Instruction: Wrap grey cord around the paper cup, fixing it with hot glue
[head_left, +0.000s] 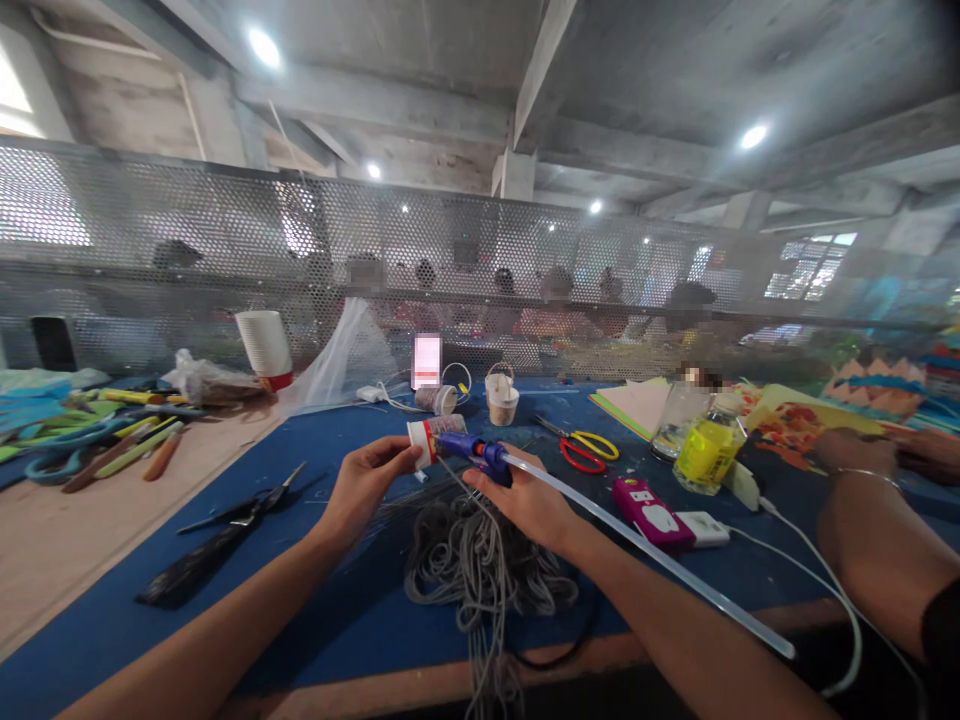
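Note:
Near the centre, my left hand [371, 482] grips the white and red rim of a paper cup [421, 445] that lies on its side, partly wrapped in grey cord. My right hand [525, 500] is closed around a blue glue gun [474, 452], whose tip is at the cup's wrapped side. A long clear glue stick [652, 550] sticks out of the gun's back, above my right forearm. Below both hands lies a tangled heap of grey cord [484, 560], hanging over the table's front edge; one strand runs up to the cup.
Black scissors [244, 512] lie at left, red and yellow scissors [589, 448] at right. Behind are a small basket-like cup [501, 398] and a lit phone [427, 360]. A magenta device [652, 512], a yellow bottle [709, 445] and another person's arm [877, 530] are at right.

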